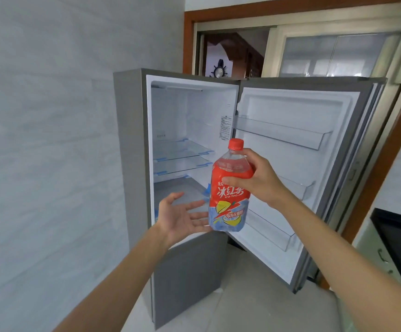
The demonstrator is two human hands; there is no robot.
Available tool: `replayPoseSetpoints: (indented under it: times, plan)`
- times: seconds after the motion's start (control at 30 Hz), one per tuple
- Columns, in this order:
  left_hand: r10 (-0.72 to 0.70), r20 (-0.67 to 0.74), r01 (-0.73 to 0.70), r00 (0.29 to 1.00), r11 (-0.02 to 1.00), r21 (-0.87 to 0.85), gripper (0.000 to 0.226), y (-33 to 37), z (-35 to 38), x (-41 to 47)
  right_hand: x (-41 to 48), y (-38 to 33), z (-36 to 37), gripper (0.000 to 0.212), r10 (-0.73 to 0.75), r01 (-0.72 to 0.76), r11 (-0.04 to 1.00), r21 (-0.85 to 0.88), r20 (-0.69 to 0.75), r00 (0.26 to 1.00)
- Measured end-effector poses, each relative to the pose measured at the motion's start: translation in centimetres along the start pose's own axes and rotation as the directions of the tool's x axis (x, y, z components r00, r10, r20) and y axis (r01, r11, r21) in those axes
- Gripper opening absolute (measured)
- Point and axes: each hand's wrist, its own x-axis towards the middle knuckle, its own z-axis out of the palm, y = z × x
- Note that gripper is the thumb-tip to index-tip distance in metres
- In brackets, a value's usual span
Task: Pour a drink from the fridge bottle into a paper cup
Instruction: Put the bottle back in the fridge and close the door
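- The right hand [259, 179] grips the shoulder of the ice tea bottle [229, 188], held upright in the air before the fridge [132, 140].
- The left hand [180, 218] is spread open, fingertips at the bottle's base.
- Grey tiled wall [46, 140] on the left, pale floor [254, 307] below.
- The fridge door [314, 188] stands open; its glass shelves [182, 152] are bare.

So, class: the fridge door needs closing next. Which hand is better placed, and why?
Left. The left hand is open and empty beside the ice tea bottle, while the right hand grips it. The fridge door hangs open on the right.
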Motion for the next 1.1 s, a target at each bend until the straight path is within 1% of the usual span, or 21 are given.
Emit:
replayPoseSetpoints:
  times: [0.17, 0.4, 0.53, 0.77, 0.83, 1.1]
  plan:
    - [0.015, -0.026, -0.016, 1.0, 1.0, -0.017, 0.07, 1.4, -1.4, 3.4, 3.7, 2.5, 0.1, 0.066, 0.007, -0.007, 1.0, 0.006, 0.039, 0.999]
    - [0.015, -0.075, -0.016, 0.997, 1.0, -0.009, 0.069, 4.3, -4.7, 9.3, 9.8, 6.9, 1.1, 0.062, 0.002, -0.004, 0.999, 0.034, 0.07, 0.998]
    - [0.008, -0.088, -0.009, 0.996, 1.0, -0.008, 0.068, 6.7, -6.5, 13.4, 14.1, 9.3, 1.7, 0.064, 0.001, -0.003, 1.0, 0.022, 0.073, 0.997]
    - [0.0, -0.043, -0.003, 0.999, 0.998, -0.058, 0.07, 11.5, -9.0, 20.2, 21.9, 12.2, 2.3, 0.065, 0.006, -0.007, 1.0, 0.009, 0.058, 0.998]
    - [0.007, -0.043, -0.009, 0.999, 0.998, -0.059, 0.075, 13.0, -9.5, 21.7, 23.9, 12.8, 2.4, 0.065, 0.005, -0.005, 1.0, 0.002, 0.057, 0.998]
    - [0.016, -0.015, -0.017, 1.0, 0.998, -0.065, 0.079, 17.4, -10.7, 26.3, 29.8, 14.7, 2.9, 0.063, -0.021, 0.021, 1.0, 0.013, 0.049, 0.999]
